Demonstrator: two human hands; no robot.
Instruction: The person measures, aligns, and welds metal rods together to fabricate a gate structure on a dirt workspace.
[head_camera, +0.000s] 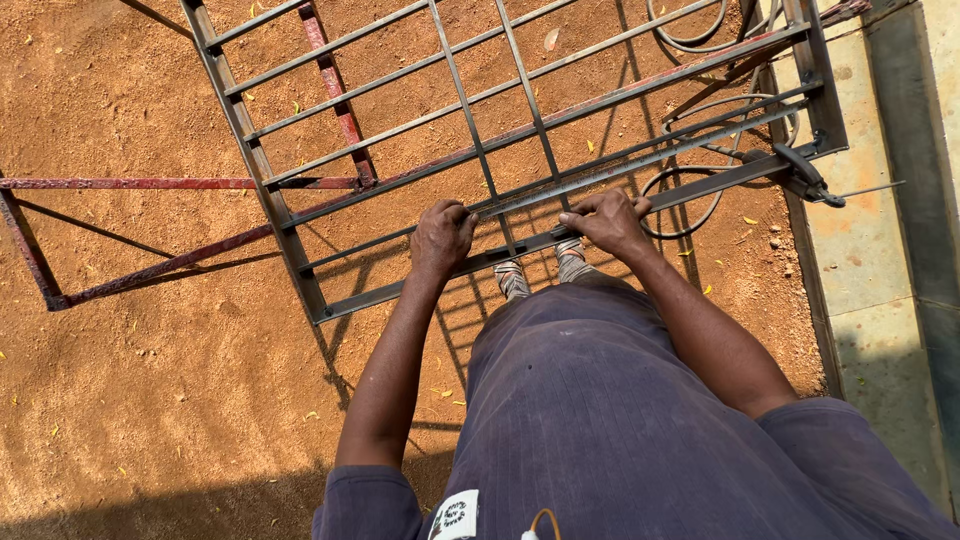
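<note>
A grey steel grille frame (300, 270) with several crossbars lies raised above the red dirt ground. My left hand (442, 236) is closed around one of its bars near the frame's near edge. My right hand (606, 220) grips a bar a little to the right, fingers curled over it. Both arms reach forward from my dark blue shirt. My feet (540, 272) show beneath the bars, between the two hands.
A red-painted metal stand (150, 184) supports the grille on the left. A welding electrode holder (808, 180) with a rod and coiled cables (700, 110) rest at the frame's right end. A concrete slab (870, 250) borders the dirt on the right.
</note>
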